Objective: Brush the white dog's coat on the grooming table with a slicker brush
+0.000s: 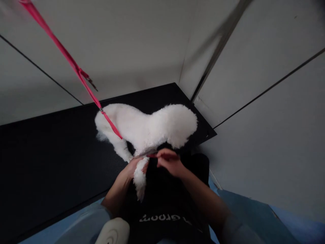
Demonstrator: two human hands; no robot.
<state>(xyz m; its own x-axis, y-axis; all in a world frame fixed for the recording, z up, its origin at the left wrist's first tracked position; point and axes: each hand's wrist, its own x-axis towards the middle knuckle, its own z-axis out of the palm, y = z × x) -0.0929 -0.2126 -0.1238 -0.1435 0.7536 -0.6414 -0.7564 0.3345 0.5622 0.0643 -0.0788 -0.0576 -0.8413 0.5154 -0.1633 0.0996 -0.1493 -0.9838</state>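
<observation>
A fluffy white dog [154, 128] stands on the black table, its body stretched across the view. One front leg [139, 179] of the dog is lifted toward me, and my left hand [132, 167] is wrapped round it. In my right hand [170, 162] is a slicker brush [146, 152] with a red handle, its fingers closed on that handle. The brush's pale head lies against the fur at the upper part of the lifted leg. Motion blurs my right hand and the brush a little.
A pink leash [66, 56] with a metal clip runs from the upper left down to the dog's neck. The black ribbed tabletop [50, 162] reaches left. Grey walls [152, 40] stand behind and to the right. A rounded white object [114, 230] is at the bottom.
</observation>
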